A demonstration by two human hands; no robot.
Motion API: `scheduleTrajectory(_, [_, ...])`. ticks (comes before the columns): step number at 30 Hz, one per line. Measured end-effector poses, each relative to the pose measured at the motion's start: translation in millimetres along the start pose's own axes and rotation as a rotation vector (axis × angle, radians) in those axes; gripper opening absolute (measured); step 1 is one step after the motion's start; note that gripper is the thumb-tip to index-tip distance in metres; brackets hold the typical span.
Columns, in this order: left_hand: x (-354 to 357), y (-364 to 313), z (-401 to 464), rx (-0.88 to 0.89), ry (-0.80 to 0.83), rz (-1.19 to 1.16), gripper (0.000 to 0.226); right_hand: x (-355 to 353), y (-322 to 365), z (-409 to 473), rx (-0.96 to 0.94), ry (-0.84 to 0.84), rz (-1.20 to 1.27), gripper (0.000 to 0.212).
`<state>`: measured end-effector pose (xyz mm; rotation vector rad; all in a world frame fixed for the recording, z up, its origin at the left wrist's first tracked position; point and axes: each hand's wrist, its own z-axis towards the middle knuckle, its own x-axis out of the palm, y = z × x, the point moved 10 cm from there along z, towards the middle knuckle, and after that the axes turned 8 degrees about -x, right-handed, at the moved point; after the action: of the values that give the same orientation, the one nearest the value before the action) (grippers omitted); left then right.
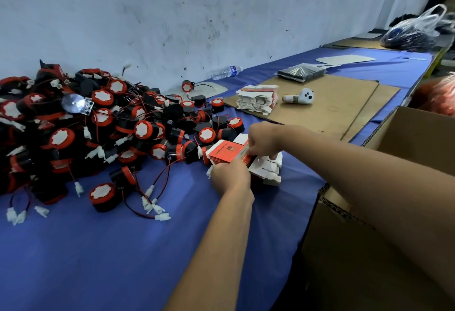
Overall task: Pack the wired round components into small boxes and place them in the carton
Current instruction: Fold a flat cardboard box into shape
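Note:
A big heap of black-and-red round components (103, 123) with red-black wires and white plugs covers the left of the blue table (103, 249). Both hands meet over a small pile of flat red-and-white boxes (267, 171) near the table's right edge. My left hand (230, 177) grips the near edge of one red box (225, 154) lifted off that pile. My right hand (264, 141) pinches the same box from above at its right end. An open brown carton (384, 212) stands at the right, under my right forearm.
A second stack of flat boxes (257, 100) lies on cardboard sheets (327, 103) further back, beside a white gun-shaped tool (299, 96). A water bottle (225, 72) lies by the wall. Black packets (300, 72) and a full plastic bag (413, 31) sit far right.

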<state>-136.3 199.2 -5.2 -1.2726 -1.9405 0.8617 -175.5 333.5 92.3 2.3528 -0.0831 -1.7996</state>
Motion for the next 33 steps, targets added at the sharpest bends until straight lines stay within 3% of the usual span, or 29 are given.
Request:
scheduleTrajectory(2, [-2, -1, -3, 0.025, -0.015, 0.034, 0.005, 3, 10, 0, 0.008, 0.003, -0.207, 0.017])
scheduleTrajectory(5, [-2, -4, -2, 0.083, -0.029, 0.103, 0.013, 9, 17, 0, 0.017, 0.034, -0.351, 0.030])
scheduleTrajectory(10, [1, -9, -5, 0.125, -0.041, 0.155, 0.007, 5, 10, -7, 0.109, 0.068, -0.419, 0.036])
scheduleTrajectory(18, [2, -12, -10, 0.207, -0.037, 0.228, 0.022, 20, 8, -4, 0.126, 0.132, -0.457, 0.007])
scheduleTrajectory(21, [0, -11, -8, 0.227, -0.058, 0.251, 0.021, 12, 1, -7, 0.148, 0.038, -0.419, 0.006])
scheduleTrajectory(23, [1, -8, -4, 0.226, -0.051, 0.268, 0.022, 3, 1, -7, 0.135, -0.045, -0.405, 0.028])
scheduleTrajectory(26, [1, -7, 0, 0.209, -0.041, 0.233, 0.021, -2, -2, -1, 0.137, -0.101, -0.176, 0.025])
scheduleTrajectory(31, [-17, -16, 8, 0.105, -0.059, -0.018, 0.020, 18, -27, -4, 0.137, 0.081, 0.535, 0.029])
scheduleTrajectory(33, [-23, -18, 10, 0.043, -0.041, -0.145, 0.019, 24, -37, -10, 0.153, 0.177, 0.511, 0.031])
